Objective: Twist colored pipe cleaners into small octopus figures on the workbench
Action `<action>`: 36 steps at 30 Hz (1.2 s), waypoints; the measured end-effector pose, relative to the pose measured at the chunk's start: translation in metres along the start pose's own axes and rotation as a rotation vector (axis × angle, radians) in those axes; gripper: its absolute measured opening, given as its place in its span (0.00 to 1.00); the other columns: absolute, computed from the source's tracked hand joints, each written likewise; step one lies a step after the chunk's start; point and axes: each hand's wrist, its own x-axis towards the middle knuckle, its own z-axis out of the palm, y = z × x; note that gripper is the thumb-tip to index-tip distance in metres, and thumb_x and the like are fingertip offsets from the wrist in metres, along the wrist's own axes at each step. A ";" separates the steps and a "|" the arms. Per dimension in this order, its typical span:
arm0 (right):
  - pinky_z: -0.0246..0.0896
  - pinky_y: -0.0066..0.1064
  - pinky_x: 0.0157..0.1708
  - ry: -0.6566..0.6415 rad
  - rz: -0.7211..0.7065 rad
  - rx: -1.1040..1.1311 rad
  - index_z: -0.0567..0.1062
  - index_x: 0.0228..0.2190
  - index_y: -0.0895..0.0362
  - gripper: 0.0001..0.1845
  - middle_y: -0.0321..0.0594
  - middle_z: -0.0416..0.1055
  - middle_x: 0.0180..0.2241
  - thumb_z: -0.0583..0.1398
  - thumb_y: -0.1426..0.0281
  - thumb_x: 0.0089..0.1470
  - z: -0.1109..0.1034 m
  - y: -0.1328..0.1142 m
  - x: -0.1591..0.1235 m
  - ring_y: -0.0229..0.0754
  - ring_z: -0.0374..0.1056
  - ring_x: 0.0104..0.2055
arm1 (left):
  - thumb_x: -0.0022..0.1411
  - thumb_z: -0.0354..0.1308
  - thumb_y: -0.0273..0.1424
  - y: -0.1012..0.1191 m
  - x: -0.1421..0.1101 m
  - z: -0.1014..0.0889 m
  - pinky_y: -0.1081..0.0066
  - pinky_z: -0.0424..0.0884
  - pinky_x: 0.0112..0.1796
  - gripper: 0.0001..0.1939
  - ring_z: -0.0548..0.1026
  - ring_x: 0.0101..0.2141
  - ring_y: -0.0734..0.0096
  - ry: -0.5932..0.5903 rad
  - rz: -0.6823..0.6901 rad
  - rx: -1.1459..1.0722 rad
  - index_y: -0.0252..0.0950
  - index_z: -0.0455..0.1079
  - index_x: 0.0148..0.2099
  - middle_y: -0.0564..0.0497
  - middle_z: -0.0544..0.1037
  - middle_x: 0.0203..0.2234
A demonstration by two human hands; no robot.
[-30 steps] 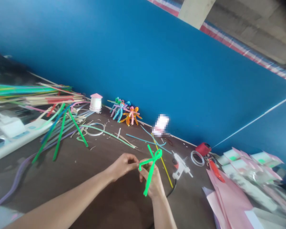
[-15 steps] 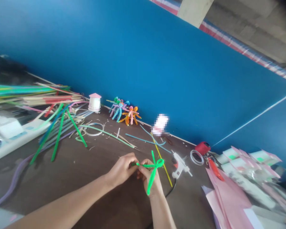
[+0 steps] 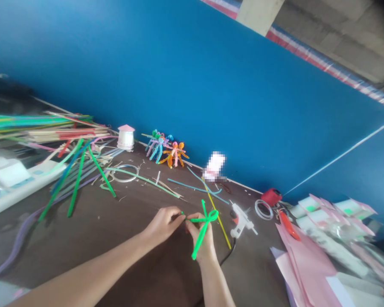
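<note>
A bright green pipe cleaner figure (image 3: 207,219), with a small loop and several limbs, is held over the table. The fingers of my right hand (image 3: 202,238) are closed around one of its limbs, while the loop and the other limbs stick out above that hand. Just to the left, my left hand (image 3: 165,222) pinches the tip of the same limb between thumb and finger; a bit of green shows above the thumb. Beyond my right hand lies a yellow pipe cleaner (image 3: 222,226), and a white glue gun (image 3: 242,220) rests to its right.
Finished pipe cleaner figures (image 3: 174,154) stand by the blue wall (image 3: 192,76), near a white cup-shaped piece (image 3: 126,138). Loose green stems (image 3: 77,183) and a power strip (image 3: 35,187) occupy the left. Pink sheets (image 3: 307,260) and wrapped packs (image 3: 336,234) lie right.
The green tip at my left hand now points up rather than sideways, with that thumb straightened against it. The figure's lower limb has swung slightly left. The view has shifted a little.
</note>
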 end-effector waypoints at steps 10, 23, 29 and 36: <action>0.54 0.25 0.17 0.083 0.030 -0.057 0.67 0.23 0.59 0.09 0.30 0.61 0.16 0.59 0.65 0.45 0.002 -0.004 0.000 0.32 0.58 0.17 | 0.59 0.47 0.35 0.001 -0.001 -0.001 0.77 0.59 0.29 0.14 0.67 0.26 0.73 0.038 0.092 0.018 0.34 0.68 0.27 0.51 0.70 0.22; 0.46 0.22 0.16 0.026 0.026 0.007 0.62 0.19 0.57 0.09 0.26 0.54 0.14 0.58 0.68 0.44 0.000 -0.003 -0.002 0.29 0.50 0.16 | 0.54 0.50 0.42 0.002 -0.001 0.001 0.77 0.57 0.20 0.17 0.63 0.19 0.77 -0.147 -0.164 -0.302 0.33 0.62 0.22 0.56 0.64 0.14; 0.45 0.22 0.15 -0.097 -0.058 0.024 0.67 0.25 0.57 0.07 0.27 0.56 0.15 0.58 0.66 0.45 -0.001 -0.006 -0.005 0.29 0.49 0.15 | 0.44 0.59 0.42 0.002 0.004 -0.003 0.80 0.50 0.14 0.18 0.58 0.13 0.82 -0.350 -0.539 -0.890 0.32 0.60 0.22 0.57 0.63 0.12; 0.48 0.22 0.15 -0.150 -0.123 -0.075 0.69 0.25 0.58 0.07 0.30 0.61 0.17 0.59 0.66 0.45 0.002 -0.016 -0.010 0.29 0.51 0.16 | 0.42 0.63 0.36 -0.005 0.005 -0.010 0.82 0.41 0.12 0.16 0.54 0.11 0.87 -0.600 -0.742 -1.102 0.32 0.61 0.24 0.59 0.61 0.10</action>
